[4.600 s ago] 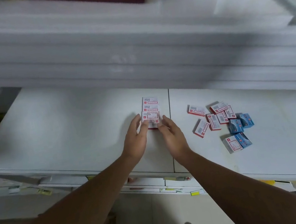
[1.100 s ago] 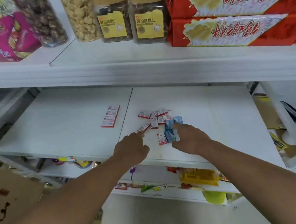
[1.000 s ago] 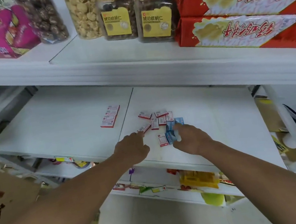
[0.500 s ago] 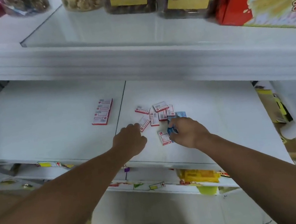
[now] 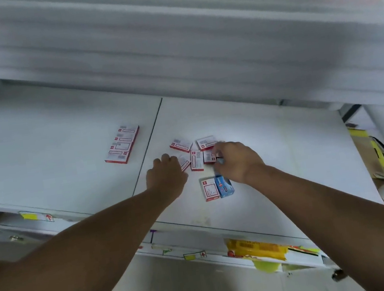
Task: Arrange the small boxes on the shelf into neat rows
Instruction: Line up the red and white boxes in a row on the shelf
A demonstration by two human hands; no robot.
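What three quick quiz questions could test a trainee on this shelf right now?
1. True or false: the neat row of red boxes lies left of the shelf seam.
2. Which colour is the box touching the red box nearest the shelf's front edge? A blue, B green, C yellow.
3. Which hand covers part of the loose pile from the right?

Key: 1 true. 2 A. 3 the right hand; the left hand sits at the pile's left.
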